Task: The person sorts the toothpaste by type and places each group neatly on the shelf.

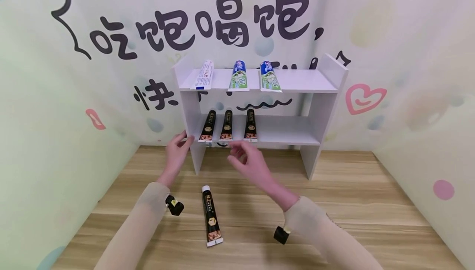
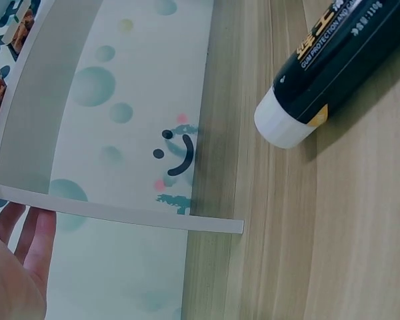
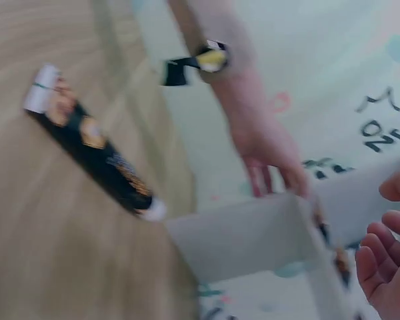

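A white two-tier shelf [image 1: 297,81] stands on the wooden table against the wall. Three black tubes [image 1: 226,125] lie on its lower tier and three white, green and blue tubes [image 1: 237,76] on the top tier. Another black tube [image 1: 210,216] [image 2: 333,67] [image 3: 93,157] with a white cap lies on the table between my forearms. My left hand [image 1: 177,151] [image 3: 267,150] touches the left side panel of the shelf with straight fingers [image 2: 33,240]. Just in front of the lower tier hovers my right hand [image 1: 248,158], fingers [image 3: 377,260] loosely curled and holding nothing.
The table [image 1: 352,204] is boxed in by patterned walls at the back, left and right. The right part of both shelf tiers is bare. Wrist cameras [image 1: 174,205] sit on both forearms.
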Demonstrator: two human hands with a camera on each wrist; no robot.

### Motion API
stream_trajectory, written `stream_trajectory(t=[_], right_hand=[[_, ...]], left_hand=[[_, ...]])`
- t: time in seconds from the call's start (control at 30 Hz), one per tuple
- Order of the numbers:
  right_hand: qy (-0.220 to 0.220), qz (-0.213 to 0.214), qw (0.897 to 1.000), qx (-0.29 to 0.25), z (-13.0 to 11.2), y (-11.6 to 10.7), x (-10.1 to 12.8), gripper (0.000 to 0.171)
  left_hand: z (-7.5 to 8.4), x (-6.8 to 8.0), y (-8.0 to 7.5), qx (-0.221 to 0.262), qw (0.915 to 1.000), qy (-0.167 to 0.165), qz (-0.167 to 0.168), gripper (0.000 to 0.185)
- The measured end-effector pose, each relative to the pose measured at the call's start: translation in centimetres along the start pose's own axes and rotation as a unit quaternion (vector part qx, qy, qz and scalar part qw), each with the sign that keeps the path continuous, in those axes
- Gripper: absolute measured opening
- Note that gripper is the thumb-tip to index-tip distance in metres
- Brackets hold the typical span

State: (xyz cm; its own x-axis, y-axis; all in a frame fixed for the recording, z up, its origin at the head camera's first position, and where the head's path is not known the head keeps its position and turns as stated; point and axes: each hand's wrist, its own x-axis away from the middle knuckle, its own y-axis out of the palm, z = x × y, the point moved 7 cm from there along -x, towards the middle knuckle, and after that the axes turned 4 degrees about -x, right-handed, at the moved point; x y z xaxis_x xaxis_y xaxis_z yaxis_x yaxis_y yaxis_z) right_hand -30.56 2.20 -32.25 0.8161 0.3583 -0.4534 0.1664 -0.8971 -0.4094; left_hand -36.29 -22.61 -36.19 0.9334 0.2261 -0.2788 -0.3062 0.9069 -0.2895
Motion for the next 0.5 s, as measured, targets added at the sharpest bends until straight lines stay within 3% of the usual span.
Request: stream_trajectory(t=[0.13,0.23,0.5], right_hand=[[0.026,-0.041,0.999,0.016,1.7,2.9,1.3,0.034],[0.043,-0.069,0.996,0.034,3.2,4.9,2.1,0.039],[0.118,-0.132,0.982,0.068,5.3,9.0,3.7,0.074]], left_hand=[[-1.2,-0.7,0.1,0.002,0.9999,0.007,0.011,0.045],[-1.3,-0.8,0.1,0.005,0.9997,0.015,0.016,0.045],[-1.2,-0.5,0.1,0.035,0.9985,0.026,0.035,0.046]])
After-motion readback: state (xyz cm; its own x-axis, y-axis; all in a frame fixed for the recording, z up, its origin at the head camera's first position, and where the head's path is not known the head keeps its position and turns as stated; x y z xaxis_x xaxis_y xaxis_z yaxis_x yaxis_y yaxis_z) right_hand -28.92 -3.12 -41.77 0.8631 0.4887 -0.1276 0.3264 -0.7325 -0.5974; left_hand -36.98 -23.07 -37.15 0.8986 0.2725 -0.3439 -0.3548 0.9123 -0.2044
